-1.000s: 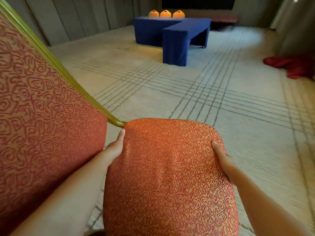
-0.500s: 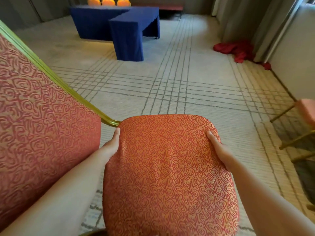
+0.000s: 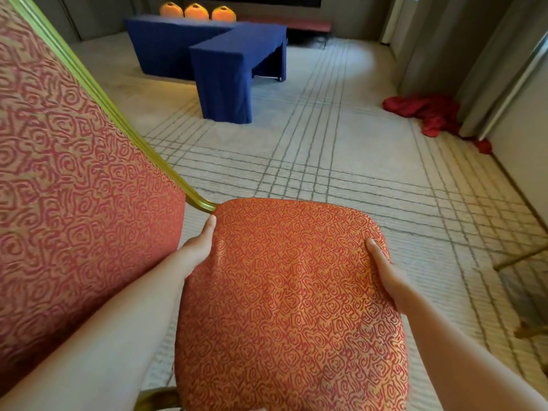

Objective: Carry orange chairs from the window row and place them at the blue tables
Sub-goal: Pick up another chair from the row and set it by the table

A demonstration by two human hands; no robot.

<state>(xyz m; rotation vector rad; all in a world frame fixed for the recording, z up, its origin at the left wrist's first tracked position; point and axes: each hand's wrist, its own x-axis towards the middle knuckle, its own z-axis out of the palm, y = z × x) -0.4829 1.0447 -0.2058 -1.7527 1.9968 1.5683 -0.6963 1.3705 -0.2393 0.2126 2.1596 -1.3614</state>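
two hands share this load. the left hand [image 3: 198, 247] clasps the left edge of the seat of the orange chair [image 3: 290, 292], close to where the gold frame [image 3: 118, 120] meets the cushion. the right hand [image 3: 382, 268] clasps the opposite edge. each thumb lies flat on the patterned fabric; the fingers go under the rim and cannot be seen. the chair is up in front of the body, turned so its backrest [image 3: 74, 188] fills the left of the view and hides the floor on that side.

the step in hand looks like the walk across the carpet [image 3: 326, 161] toward the blue worktops [image 3: 225, 54]. they stand well apart from the chair at the far end of the room, with three orange chair backs [image 3: 195, 11] showing behind them.

to do it well, hold the seat level with an even pull on both sides, since the backrest will likely want to swing the chair leftward. steer straight down the open carpet, well clear of the red cloth [image 3: 424, 112] heaped on the floor at the right and the gold chair leg [image 3: 519, 258] jutting in at the right edge. because the backrest blinds the left, glance round it before turning. near the worktop, lower the legs together rather than dropping one corner.
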